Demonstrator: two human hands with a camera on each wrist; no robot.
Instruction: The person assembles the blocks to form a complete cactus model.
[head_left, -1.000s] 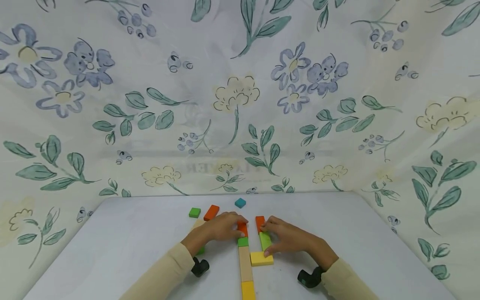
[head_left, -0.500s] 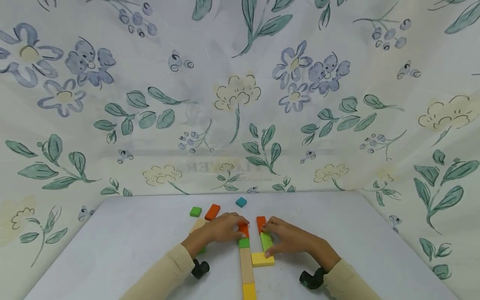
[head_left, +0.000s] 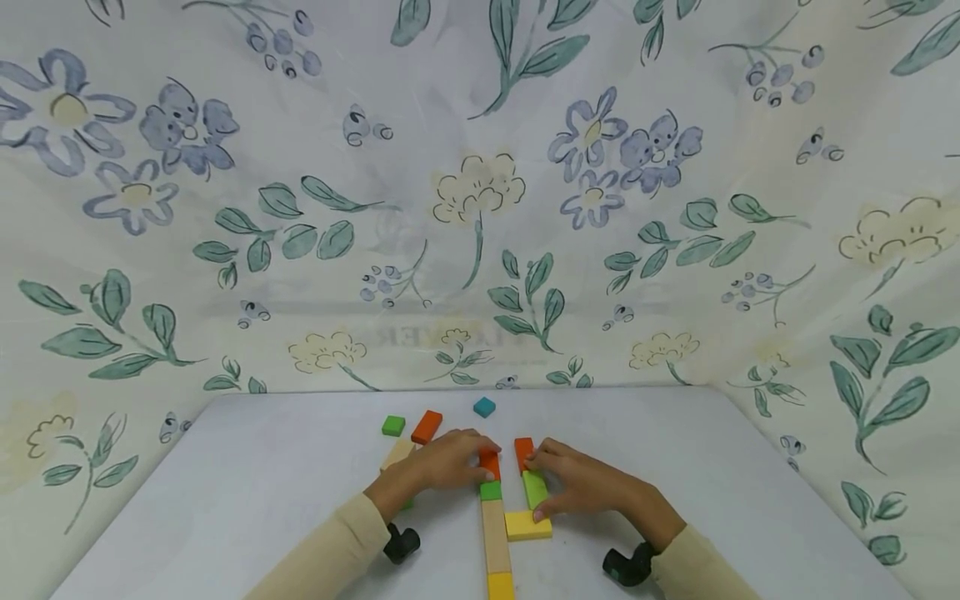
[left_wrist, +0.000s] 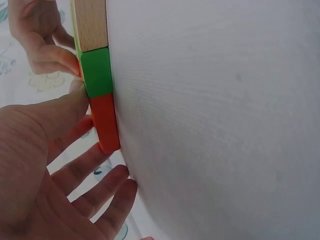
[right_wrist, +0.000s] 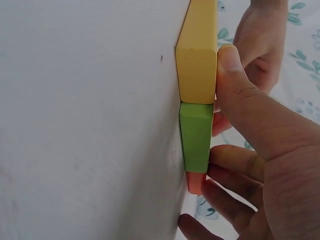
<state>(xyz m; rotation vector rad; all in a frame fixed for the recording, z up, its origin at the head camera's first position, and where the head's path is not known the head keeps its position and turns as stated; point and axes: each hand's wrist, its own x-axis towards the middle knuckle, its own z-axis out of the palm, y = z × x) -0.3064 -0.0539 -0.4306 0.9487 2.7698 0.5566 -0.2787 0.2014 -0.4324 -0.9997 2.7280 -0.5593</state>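
Observation:
My left hand (head_left: 450,461) holds an orange-red block (head_left: 491,468), its thumb near the joint with a small green block (head_left: 491,491). A long wooden block (head_left: 496,536) and a yellow-orange block (head_left: 500,586) continue that row. Over a second row, my right hand (head_left: 579,482) rests its thumb on a yellow block (right_wrist: 196,75). Its other fingers touch near a light green block (right_wrist: 196,137) and the orange-red block (right_wrist: 196,183) beyond it. The yellow block lies crosswise against the wooden one. In the left wrist view the orange-red block (left_wrist: 106,122) lies end to end with the green one.
Farther back on the white table (head_left: 645,425) lie a green block (head_left: 393,426), an orange-red block (head_left: 427,427) and a blue block (head_left: 484,407). A wooden block (head_left: 395,454) is partly hidden behind the left hand. Flower-patterned cloth (head_left: 480,250) surrounds the table.
Both hands keep nearly the same place on the blocks. The head view shifts slightly; the blocks keep their arrangement.

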